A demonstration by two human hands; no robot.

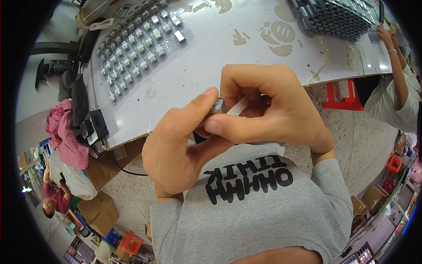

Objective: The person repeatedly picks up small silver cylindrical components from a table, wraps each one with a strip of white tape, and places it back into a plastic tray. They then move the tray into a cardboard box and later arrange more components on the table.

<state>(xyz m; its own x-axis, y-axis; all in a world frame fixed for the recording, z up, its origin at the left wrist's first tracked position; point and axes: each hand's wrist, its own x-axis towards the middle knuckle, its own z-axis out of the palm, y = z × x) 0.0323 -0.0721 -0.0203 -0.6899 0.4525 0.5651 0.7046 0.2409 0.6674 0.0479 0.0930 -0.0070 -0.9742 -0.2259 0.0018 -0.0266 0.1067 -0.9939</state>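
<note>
By the bench [200,55], the left hand [176,138] is pinching a small metal block [218,105] and the right hand [281,105] is holding a white strip [238,108] beside it; keeping the block steady should help.

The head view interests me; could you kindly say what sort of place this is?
Probably a small assembly workshop: a clear tray of small, matching parts and a dark stack share the white worktable, and a cardboard box stands nearby.

A small, shiny silver block [218,105] is just above the middle of the frame, partly hidden. A thin white strip [238,107] slants up just right of it.
</note>
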